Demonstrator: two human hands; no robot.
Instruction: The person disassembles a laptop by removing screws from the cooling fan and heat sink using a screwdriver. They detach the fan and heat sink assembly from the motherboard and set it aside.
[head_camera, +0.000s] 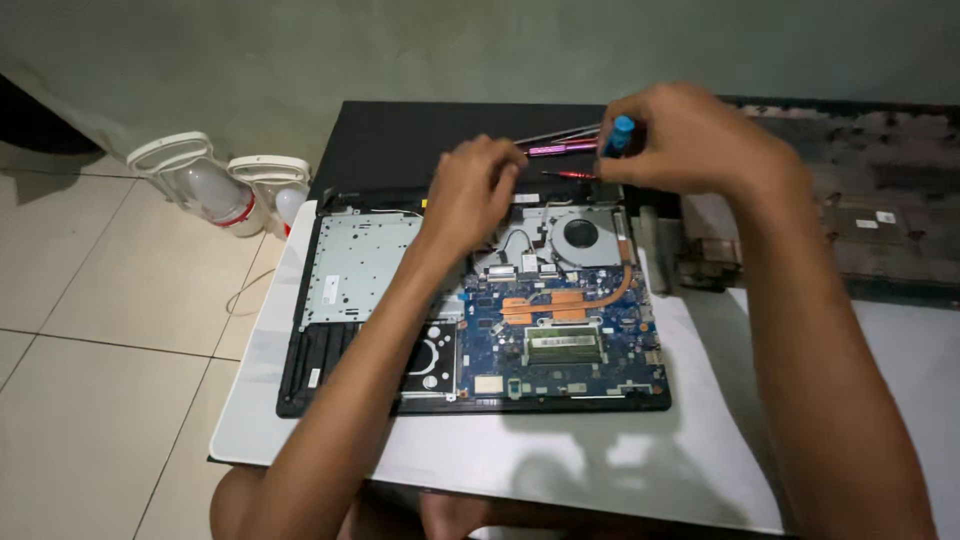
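Observation:
An opened laptop (360, 265) lies bottom-up on a white table (620, 450), its blue circuit board (590, 340), copper heat pipe and round fan (582, 236) exposed. My right hand (690, 140) grips a blue-handled screwdriver (620, 135) upright over the laptop's far edge near the fan. My left hand (475, 190) rests with bent fingers on the laptop's far edge, just left of the fan. What its fingertips touch is hidden.
A pink-handled screwdriver (562, 149) and a thin red one (570, 175) lie on a black surface (400, 140) behind the laptop. The removed bottom cover (860, 220) sits at the right. Two clear plastic bottles (215, 190) lie on the tiled floor at the left.

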